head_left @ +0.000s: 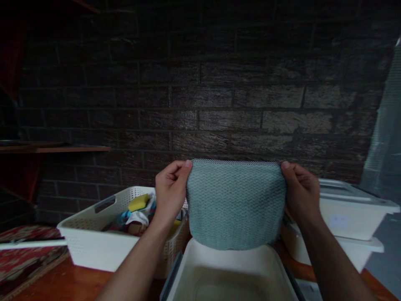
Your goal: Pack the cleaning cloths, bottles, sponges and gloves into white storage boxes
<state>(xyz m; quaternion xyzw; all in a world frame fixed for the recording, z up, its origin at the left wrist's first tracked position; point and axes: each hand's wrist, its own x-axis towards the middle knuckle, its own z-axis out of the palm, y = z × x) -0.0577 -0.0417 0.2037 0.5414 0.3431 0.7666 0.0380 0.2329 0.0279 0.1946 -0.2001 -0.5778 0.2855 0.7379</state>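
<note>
A pale green textured cleaning cloth (pixel 236 205) hangs stretched between my two hands, its dark-and-white checked edge uppermost. My left hand (pixel 171 188) pinches the upper left corner between thumb and fingers. At the upper right corner, my right hand (pixel 302 190) grips it the same way. Beneath the cloth stands a white plastic tub (pixel 232 284) with grey side handles. The cloth's lower edge hangs over the tub's far rim; whether they touch, I cannot tell.
On the left, a white perforated basket (pixel 94 246) holds a yellow sponge (pixel 138 202) and other items. Stacked white lidded boxes (pixel 347 217) stand on the right. All rest on a wooden table (pixel 72 282) before a dark brick wall (pixel 200 83). A shelf (pixel 56 148) juts out at left.
</note>
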